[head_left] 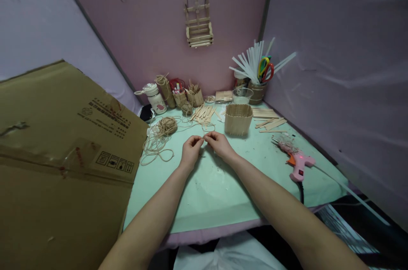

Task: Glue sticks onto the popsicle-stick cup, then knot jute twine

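Over the middle of the table, my left hand (192, 149) and my right hand (219, 144) meet almost fingertip to fingertip, both closed in a pinch. A thin strand of jute twine (208, 129) loops just behind the fingers and seems to run into them; its end is hidden. Left of my hands lies a loose ball of twine (167, 125) with tangled loops (156, 151) trailing forward. Behind my right hand stands a small basket-like box (238, 120) made of craft sticks, upright and touched by neither hand.
A pink glue gun (298, 163) lies at the right, its cord hanging forward. Loose craft sticks (204, 113) are spread at the back, with more sticks (270, 123) at right. A cardboard box (73, 155) borders the left side. Scissors (267, 70) and glue sticks (251, 62) fill a holder.
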The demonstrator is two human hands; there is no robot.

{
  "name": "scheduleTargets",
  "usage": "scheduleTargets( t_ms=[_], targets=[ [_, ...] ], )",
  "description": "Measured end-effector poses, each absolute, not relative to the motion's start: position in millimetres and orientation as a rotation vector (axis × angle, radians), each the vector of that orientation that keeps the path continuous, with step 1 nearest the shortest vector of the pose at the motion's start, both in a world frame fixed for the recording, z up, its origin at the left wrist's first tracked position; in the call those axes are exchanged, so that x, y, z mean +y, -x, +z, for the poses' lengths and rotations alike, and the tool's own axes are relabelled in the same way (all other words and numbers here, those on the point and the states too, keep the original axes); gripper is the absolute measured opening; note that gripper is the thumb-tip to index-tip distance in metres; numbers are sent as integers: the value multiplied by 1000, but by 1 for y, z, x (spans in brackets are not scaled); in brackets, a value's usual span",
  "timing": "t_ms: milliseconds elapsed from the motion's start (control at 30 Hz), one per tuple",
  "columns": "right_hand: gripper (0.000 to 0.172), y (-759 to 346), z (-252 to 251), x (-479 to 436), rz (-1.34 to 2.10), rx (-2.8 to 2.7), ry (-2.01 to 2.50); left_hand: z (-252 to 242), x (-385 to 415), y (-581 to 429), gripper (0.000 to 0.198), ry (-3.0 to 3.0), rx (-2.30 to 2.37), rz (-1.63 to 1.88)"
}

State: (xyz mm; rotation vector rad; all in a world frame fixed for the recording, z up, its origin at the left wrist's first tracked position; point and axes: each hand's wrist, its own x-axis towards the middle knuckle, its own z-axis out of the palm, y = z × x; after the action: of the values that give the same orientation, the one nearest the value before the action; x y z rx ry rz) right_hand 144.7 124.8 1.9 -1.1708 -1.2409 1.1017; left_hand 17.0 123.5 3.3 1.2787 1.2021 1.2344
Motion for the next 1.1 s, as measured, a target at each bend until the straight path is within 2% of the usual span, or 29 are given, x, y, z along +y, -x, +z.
scheduleTargets(
  t_ms=[267,533,900,1100],
  targets=[
    [21,-145,2,125,1125,-1250,1172,10,119,-18,23,-1256,1157,1197],
    [8,-145,6,123,871,-1331,1229,7,122,-18,26,-1226,1149,1251],
    [14,-147,8,121,797,-1359,1241,7,124,-14,27,-1267,1170,1259],
    [10,-147,9,119,663,-1386,1246,6,123,-17,28,-1242,1169,1240]
  ],
)
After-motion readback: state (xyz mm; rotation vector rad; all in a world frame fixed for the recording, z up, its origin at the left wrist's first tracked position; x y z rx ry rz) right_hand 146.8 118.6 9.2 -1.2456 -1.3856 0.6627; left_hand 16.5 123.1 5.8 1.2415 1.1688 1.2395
